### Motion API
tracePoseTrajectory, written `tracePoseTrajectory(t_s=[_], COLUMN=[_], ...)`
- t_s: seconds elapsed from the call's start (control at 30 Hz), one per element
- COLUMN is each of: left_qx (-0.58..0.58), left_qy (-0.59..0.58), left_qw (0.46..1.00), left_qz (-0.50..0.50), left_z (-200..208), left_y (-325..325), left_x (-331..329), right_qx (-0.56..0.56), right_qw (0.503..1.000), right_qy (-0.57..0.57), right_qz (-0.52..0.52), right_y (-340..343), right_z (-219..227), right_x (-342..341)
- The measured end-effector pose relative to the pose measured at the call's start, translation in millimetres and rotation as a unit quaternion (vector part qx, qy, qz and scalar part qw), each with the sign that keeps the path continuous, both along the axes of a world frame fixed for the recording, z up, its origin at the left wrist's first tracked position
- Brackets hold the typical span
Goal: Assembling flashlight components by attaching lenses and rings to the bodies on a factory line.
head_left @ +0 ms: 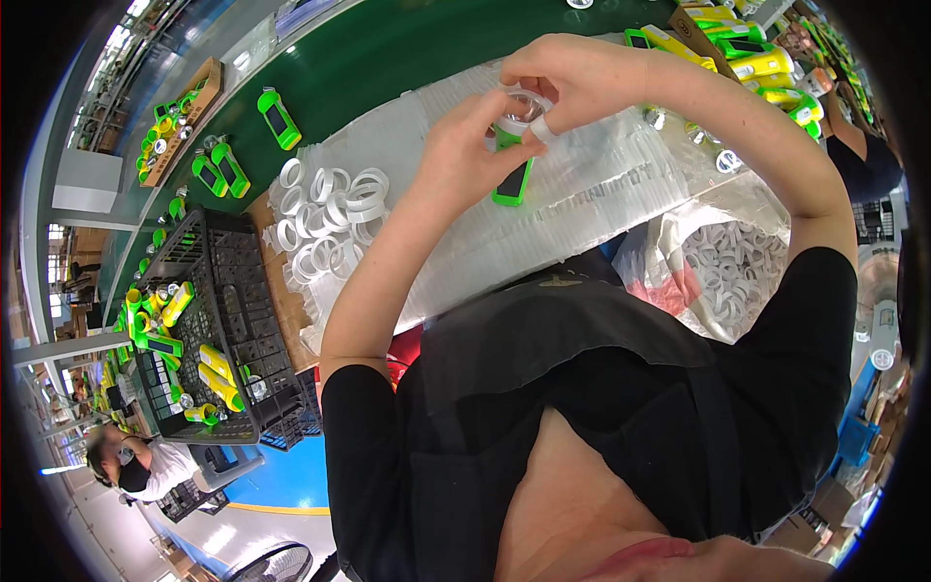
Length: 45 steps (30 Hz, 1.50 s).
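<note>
Apron: a black apron (582,388) fills the near foreground, worn over a black short-sleeved top.
Bag of rings: a clear bag (722,262) of white rings sits just beside the person's right arm, close enough to draw from without stretching.
Crate: a black slotted crate (218,320) on the left carries yellow and green devices, apparently kept apart from the work surface.
Work surface: a sheet of clear plastic (543,223) covers the bench in front of the person, likely to protect it.
Ring pile: loose white rings (330,223) lie heaped on the sheet, left of the hands.
Left hand: the left hand (475,155) grips the green device (512,175) by its body, steadying it upright above the sheet.
Right hand: the right hand (572,82) pinches a small clear cap or ring at the device's top end; a white band wraps one finger.
Device position: held between both hands, raised off the sheet, centre of the bench.
Conveyor: a green belt (388,48) beyond carries several more green devices (278,118), well apart.
Far box: a cardboard box (747,48) of yellow-green devices at upper right.
</note>
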<state>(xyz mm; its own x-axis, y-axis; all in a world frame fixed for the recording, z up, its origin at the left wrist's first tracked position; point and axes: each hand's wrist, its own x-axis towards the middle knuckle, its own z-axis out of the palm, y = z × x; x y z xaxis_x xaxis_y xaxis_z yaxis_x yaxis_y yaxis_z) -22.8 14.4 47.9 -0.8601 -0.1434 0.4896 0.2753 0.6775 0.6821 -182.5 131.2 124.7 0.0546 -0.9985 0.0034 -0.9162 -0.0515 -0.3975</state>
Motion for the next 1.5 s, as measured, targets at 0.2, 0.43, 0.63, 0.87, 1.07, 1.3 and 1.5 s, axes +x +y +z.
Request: tracePoseTrajectory(t_s=[0.2,0.43,0.63,0.87,1.07,1.3,1.5], left_qx=[-0.017,-0.005,-0.039,-0.001,-0.023,-0.052,0.166], left_qy=[0.02,0.027,0.039,0.025,0.04,0.102,-0.105], left_qw=[0.998,0.998,0.996,0.997,0.995,0.993,0.967], left_qz=[0.054,0.056,0.077,0.078,0.084,0.034,-0.164], left_z=[-7,-2,-7,-4,-8,-23,3], left_y=[3,8,10,6,8,0,-5], left_x=[-3,-6,-5,-2,-2,-5,36], right_qx=[-0.018,-0.077,0.089,0.065,-0.028,-0.171,-0.209], right_qw=[0.978,0.994,0.967,0.978,0.999,0.985,0.971], right_qy=[0.065,-0.036,0.147,0.108,0.038,-0.019,-0.112], right_qz=[-0.196,0.067,-0.187,-0.166,-0.01,-0.022,-0.007], right_y=[-3,4,-2,-2,-2,18,55], right_z=[-15,-6,18,9,-9,-27,22], right_x=[19,-4,27,28,8,12,33])
